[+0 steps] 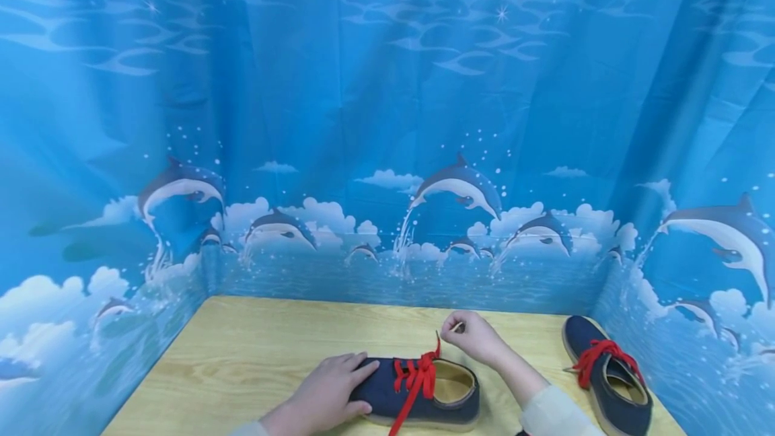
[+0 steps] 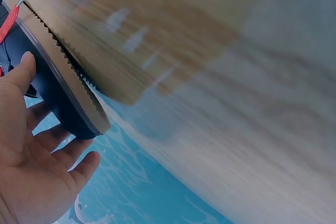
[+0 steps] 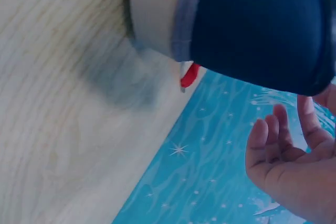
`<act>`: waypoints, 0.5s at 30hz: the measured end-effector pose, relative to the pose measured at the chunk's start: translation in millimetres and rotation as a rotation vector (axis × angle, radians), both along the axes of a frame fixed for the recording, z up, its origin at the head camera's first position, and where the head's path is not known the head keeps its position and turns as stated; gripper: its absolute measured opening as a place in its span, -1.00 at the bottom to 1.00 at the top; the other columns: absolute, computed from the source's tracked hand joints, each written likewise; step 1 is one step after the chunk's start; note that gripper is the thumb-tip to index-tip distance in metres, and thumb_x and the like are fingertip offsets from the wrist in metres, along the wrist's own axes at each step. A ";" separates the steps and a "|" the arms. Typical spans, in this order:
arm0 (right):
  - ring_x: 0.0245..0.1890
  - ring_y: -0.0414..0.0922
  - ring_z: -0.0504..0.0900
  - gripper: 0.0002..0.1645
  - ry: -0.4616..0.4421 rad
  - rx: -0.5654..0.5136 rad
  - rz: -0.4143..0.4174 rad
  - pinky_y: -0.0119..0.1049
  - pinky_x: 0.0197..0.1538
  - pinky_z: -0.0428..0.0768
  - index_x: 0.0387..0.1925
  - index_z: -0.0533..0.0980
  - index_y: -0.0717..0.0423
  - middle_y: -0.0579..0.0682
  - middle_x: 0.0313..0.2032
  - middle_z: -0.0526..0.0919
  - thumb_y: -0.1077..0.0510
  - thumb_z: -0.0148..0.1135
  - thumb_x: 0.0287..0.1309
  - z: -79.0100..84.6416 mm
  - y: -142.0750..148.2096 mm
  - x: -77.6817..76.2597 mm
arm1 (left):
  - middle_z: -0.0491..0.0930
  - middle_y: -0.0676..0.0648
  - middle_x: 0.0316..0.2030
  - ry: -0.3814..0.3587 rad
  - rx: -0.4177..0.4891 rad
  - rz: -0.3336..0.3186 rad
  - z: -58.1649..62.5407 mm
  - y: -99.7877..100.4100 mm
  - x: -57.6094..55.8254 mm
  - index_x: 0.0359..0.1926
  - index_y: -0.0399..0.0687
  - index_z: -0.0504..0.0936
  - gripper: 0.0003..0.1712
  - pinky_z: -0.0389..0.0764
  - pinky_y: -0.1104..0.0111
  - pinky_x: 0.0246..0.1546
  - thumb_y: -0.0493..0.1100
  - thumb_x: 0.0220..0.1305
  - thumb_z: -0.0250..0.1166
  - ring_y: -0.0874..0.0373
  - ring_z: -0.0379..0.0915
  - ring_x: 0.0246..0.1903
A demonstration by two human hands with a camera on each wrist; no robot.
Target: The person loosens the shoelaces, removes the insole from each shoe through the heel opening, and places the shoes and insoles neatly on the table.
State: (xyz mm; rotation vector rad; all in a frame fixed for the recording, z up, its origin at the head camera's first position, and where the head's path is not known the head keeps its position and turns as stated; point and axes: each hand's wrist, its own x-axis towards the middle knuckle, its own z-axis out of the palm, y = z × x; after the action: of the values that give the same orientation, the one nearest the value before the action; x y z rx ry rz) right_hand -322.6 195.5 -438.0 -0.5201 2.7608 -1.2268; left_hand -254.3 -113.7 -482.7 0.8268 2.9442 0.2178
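Observation:
A navy canvas shoe (image 1: pixel 387 389) lies on the table with its toe to the left. Its red shoelace (image 1: pixel 426 372) is knotted at the opening. One lace end drapes over the near side; the other sticks out on the far side, with its tip bare. My left hand (image 1: pixel 329 389) grips the toe, thumb on the near side and fingers over the top, as the left wrist view also shows. Just right of the far lace tip is my right hand (image 1: pixel 472 336), fingers loosely curled and nothing visible in them. In the right wrist view the heel (image 3: pixel 257 30) hides its thumb.
A matching navy shoe (image 1: pixel 608 375) with a tied red lace stands at the table's right edge. The wooden table (image 1: pixel 260 335) meets a blue dolphin-print curtain (image 1: pixel 363 120) at the back and sides. A sliver of something dark shows under the right sleeve (image 1: pixel 557 412).

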 end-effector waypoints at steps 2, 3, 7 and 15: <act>-0.26 -0.10 0.58 -0.90 0.016 0.014 0.057 -0.19 -0.27 0.59 -0.33 0.62 0.07 -0.06 -0.23 0.62 0.15 0.27 0.32 2.7 -0.2 1.5 | 0.36 -0.04 0.40 -0.002 0.003 0.001 0.0 0.0 0.1 0.47 0.38 0.33 -0.17 0.42 -0.01 0.27 0.46 0.23 0.19 -0.04 0.33 0.34; -0.23 -0.11 0.56 -0.90 0.023 0.021 0.085 -0.17 -0.24 0.59 -0.32 0.63 0.05 -0.07 -0.20 0.62 0.13 0.28 0.33 4.3 -0.5 2.5 | 0.36 -0.04 0.40 -0.002 0.003 0.001 0.0 0.0 0.1 0.47 0.38 0.33 -0.17 0.42 -0.01 0.27 0.46 0.23 0.19 -0.04 0.33 0.34; -0.08 0.02 0.53 -0.89 0.043 0.045 0.207 -0.06 -0.11 0.59 -0.28 0.63 0.01 -0.06 -0.09 0.60 0.08 0.28 0.35 9.4 -1.4 6.8 | 0.36 -0.04 0.40 -0.004 0.003 0.009 -0.3 0.0 -0.1 0.47 0.39 0.33 -0.17 0.42 0.00 0.28 0.46 0.23 0.19 -0.04 0.32 0.34; 0.22 0.26 0.41 -0.88 0.015 0.061 0.343 0.32 0.09 0.53 -0.18 0.69 -0.05 0.15 0.16 0.51 0.07 0.26 0.37 12.0 -7.1 12.4 | 0.35 -0.02 0.41 -0.007 -0.002 0.010 -1.5 0.5 -0.7 0.47 0.41 0.32 -0.17 0.41 0.00 0.28 0.47 0.23 0.18 -0.03 0.32 0.34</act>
State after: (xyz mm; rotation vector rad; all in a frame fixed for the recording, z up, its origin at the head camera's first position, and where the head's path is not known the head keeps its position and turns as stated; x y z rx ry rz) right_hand -310.1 188.4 -426.0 -0.9514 2.5646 -1.0585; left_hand -255.0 -113.2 -484.3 0.8098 2.9417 0.2176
